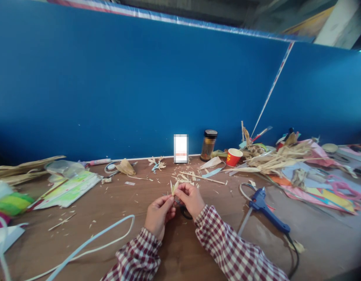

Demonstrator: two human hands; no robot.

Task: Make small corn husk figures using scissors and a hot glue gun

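Observation:
Both my hands meet over the middle of the brown table (180, 249). My left hand (158, 214) and my right hand (191, 198) pinch a small pale piece of dried corn husk (173, 187) between their fingertips, its pointed tips sticking up. Both wrists wear red-and-white checked sleeves. A dark round thing lies half hidden under my right wrist. Husk scraps (186, 176) are scattered just beyond the hands.
A blue glue gun (266, 210) with its cord lies to the right. A red paper cup (233, 157), a dark jar (208, 145) and a heap of dried husks (281, 158) stand at the back right. Coloured papers (67, 189) lie left. A blue wall closes the back.

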